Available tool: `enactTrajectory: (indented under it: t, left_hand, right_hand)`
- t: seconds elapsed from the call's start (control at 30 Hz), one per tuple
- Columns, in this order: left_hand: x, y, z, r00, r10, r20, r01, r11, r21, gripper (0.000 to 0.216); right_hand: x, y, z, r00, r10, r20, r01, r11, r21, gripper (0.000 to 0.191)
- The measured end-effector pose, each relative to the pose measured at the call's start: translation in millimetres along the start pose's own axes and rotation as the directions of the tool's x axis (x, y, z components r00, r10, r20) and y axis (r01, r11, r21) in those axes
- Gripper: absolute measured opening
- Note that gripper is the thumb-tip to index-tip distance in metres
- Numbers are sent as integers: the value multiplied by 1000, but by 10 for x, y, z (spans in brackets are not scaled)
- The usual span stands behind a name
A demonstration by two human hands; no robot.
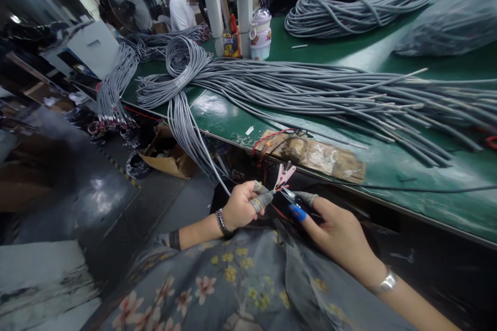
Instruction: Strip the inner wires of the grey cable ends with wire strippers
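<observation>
My left hand (244, 205) is closed around the end of a grey cable (222, 182), with grey covers on its fingers. Pale pink strips (284, 176) fan upward from the cable end, and small dark and red wires show at their base. My right hand (344, 228) grips a pair of small snips (292, 197) with pointed metal blades. Their tips reach the base of the pink strips, just beyond my left fingertips. A blue cover is on my right thumb. Whether the blades touch a wire I cannot tell.
On the green bench (392, 181) lie long grey cables (295, 83) and a coiled bundle (341, 13). A worn wooden block (330, 160) with red wires sits at the near edge. A cup (260, 36) stands behind. A co-worker (181, 8) is farther back; a cardboard box (174, 158) is below.
</observation>
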State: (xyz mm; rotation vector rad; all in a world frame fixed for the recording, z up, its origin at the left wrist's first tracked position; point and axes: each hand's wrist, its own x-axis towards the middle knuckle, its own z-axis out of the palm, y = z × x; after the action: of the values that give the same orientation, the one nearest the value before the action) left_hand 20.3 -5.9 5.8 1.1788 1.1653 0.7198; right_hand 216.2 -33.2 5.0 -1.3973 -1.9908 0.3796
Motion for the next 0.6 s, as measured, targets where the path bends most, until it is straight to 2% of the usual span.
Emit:
enactTrajectory:
  t: [0.17, 0.27, 0.47, 0.6]
  left_hand:
    - [-5, 15, 14, 1000, -8, -5, 8, 1000, 5, 51]
    - [-14, 27, 14, 1000, -14, -5, 14, 1000, 11, 52]
    - [-26, 40, -4, 1000, -21, 1, 21, 1000, 16, 52]
    - [-25, 25, -13, 999, -31, 17, 30, 999, 24, 53]
  right_hand:
    - [-30, 40, 15, 999, 35, 32, -36, 999, 32, 35]
    - [-36, 38, 14, 1000, 11, 21, -11, 1000, 24, 33]
    - [-34, 30, 0, 983, -167, -72, 163, 985, -48, 24]
    - [-44, 33, -15, 947, -304, -102, 285, 944, -163, 29]
